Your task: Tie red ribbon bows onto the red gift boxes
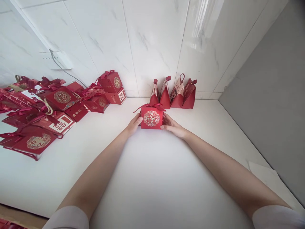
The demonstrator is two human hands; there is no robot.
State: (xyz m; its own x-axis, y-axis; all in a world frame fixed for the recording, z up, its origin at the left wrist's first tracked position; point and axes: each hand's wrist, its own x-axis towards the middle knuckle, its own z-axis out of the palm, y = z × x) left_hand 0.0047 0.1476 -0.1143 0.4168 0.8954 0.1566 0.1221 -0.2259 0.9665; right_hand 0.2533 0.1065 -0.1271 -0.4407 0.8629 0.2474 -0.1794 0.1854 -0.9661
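Observation:
A small red gift box (145,125) with a round gold-and-white emblem and a red ribbon bow on top is between my two hands. My left hand (134,125) grips its left side, thumb toward the front. My right hand (173,126) grips the right side, with the thumb near the lower front corner and the other fingers partly hidden behind. Just behind the box, several red triangular gift boxes (189,103) with loop handles stand in a row by the wall.
Many red gift boxes (23,140) with ribbons are heaped at the left, some stacked (108,83). A cable (68,73) hangs from a wall socket (60,60). The white table (152,184) meets tiled wall behind and a grey panel (267,95) at right. Something pale and flat (263,175) lies near the right edge.

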